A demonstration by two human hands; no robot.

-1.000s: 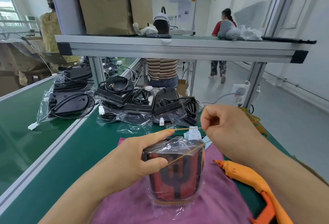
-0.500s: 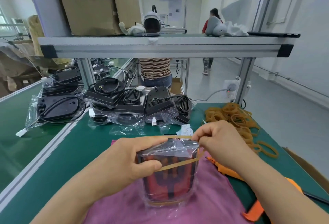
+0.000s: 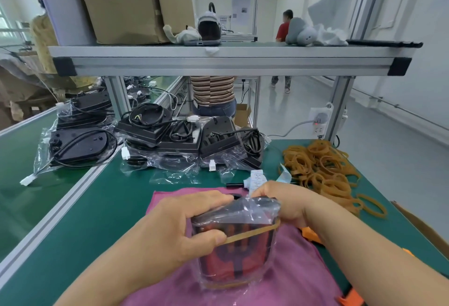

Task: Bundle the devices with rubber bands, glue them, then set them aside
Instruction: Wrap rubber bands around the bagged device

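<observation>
A red and black device in a clear plastic bag (image 3: 237, 254) stands on a pink cloth (image 3: 286, 279) at the near edge of the green table. My left hand (image 3: 187, 230) grips its left side, thumb pressing a tan rubber band (image 3: 252, 232) that runs slantwise across its front. A second band circles its lower end. My right hand (image 3: 284, 202) curls over the bag's top right corner and holds the band there; its fingertips are hidden behind the bag.
A heap of tan rubber bands (image 3: 323, 169) lies at the right. Bagged black devices with cables (image 3: 184, 140) are piled at the back. An orange glue gun (image 3: 313, 236) lies under my right forearm. An aluminium shelf (image 3: 230, 59) spans overhead. A cardboard box edge (image 3: 422, 225) is at the far right.
My right hand has come down from a raised stretch to the bag's top right corner, drawing the band over the device. My left hand keeps its grip. The view has tilted up slightly.
</observation>
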